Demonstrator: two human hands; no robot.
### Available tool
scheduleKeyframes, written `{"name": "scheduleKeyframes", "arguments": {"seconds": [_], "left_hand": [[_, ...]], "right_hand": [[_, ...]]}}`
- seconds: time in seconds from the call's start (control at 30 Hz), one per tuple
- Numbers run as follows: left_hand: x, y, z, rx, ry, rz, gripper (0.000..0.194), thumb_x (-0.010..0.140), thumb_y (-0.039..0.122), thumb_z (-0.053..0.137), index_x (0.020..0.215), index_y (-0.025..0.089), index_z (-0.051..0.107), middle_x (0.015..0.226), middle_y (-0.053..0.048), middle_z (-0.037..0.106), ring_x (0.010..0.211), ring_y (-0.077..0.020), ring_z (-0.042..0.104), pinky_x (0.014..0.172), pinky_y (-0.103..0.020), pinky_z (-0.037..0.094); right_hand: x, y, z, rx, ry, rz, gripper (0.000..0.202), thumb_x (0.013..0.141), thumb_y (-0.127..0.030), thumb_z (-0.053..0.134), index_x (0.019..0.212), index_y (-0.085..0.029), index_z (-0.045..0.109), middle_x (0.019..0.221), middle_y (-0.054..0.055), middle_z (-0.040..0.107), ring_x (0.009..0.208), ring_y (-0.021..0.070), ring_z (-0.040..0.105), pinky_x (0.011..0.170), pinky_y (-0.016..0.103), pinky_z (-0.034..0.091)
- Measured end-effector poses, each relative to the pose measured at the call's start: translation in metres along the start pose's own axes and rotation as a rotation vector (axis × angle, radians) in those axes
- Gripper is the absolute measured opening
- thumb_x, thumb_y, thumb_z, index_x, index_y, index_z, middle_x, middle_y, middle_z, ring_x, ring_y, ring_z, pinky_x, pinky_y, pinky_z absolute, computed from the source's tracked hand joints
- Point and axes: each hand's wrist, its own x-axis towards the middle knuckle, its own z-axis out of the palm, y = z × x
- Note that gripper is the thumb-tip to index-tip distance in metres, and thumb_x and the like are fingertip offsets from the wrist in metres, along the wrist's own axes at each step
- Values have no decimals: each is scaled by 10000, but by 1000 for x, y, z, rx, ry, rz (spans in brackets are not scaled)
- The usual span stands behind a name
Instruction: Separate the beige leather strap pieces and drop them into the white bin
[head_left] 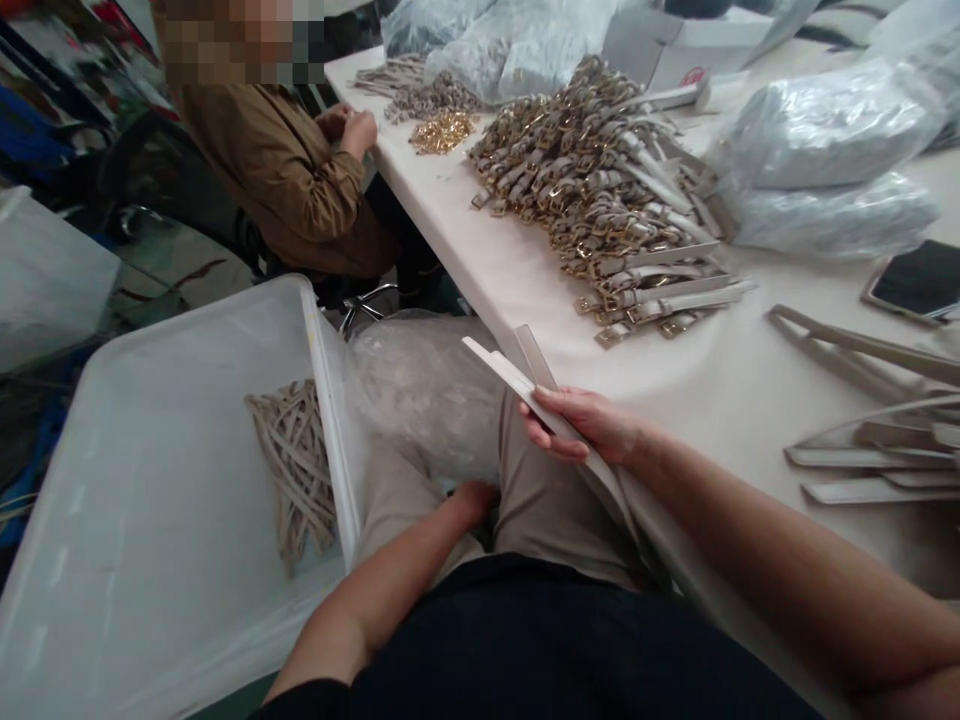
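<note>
Pale, flat, narrow straps (pixel 517 378) are clamped in the right hand's (pixel 592 420) fingers, over the lap beside the bench (pixel 480 250) edge. Bare bench is left before the buckle pile (pixel 592 180). Left hand (pixel 476 500) is lowered between the thighs; finger state can't be told.

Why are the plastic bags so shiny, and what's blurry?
Head view: light glares off the bags; left hand dark and soft, its fingers hard to see; right hand and its straps clearer; bin looks stretched, perhaps by the lens.
</note>
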Motion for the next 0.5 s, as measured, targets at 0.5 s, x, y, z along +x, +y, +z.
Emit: {"name": "scheduleKeyframes", "arguments": {"seconds": [0.5], "left_hand": [[86,-72,-62,-358,311,-456,355,956,475,611,1004,129,673,911,-64,711,822,-195,689,802,-385,566]], "right_hand": [[-1,1,-2,77,-25,110,366,986,-480,557,996,-121,628,683,30,698,328,39,398,323,158,304]]}}
